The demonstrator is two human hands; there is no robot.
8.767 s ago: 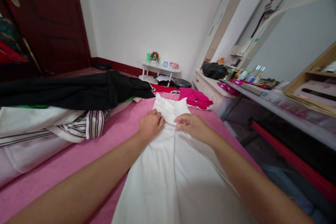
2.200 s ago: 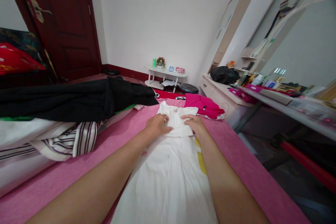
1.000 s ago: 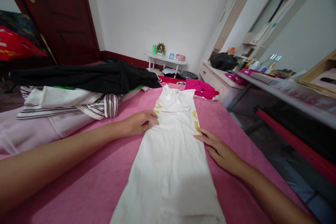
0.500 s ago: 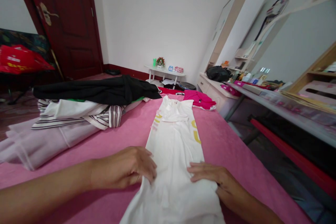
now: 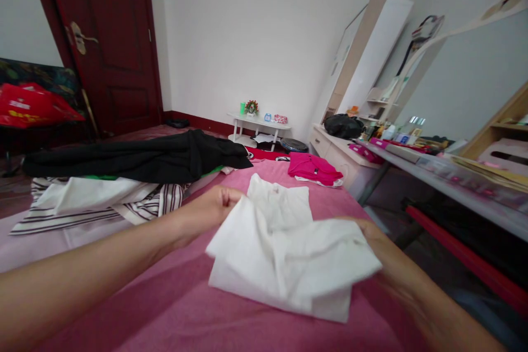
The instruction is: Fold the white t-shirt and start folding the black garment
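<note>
A white T-shirt (image 5: 284,253) lies on the pink bed cover (image 5: 165,297), its lower part lifted and doubled back toward the collar end. My left hand (image 5: 225,201) is closed, pinching the left corner of the raised fabric. On the opposite side my right hand (image 5: 363,226) holds the other corner; its fingers are largely hidden behind the cloth. The collar end rests flat on the bed beyond both hands.
Left of the shirt is a pile with black trousers (image 5: 165,157) on top and a striped garment (image 5: 163,206) below. Folded pink clothing (image 5: 315,168) sits at the far right. A desk (image 5: 462,187) borders the bed's right side, and a low white table (image 5: 259,121) stands by the wall.
The shirt's lower part has been picked up from the near end and carried forward over the rest. Both hands have moved away from me and closed on its corners.
</note>
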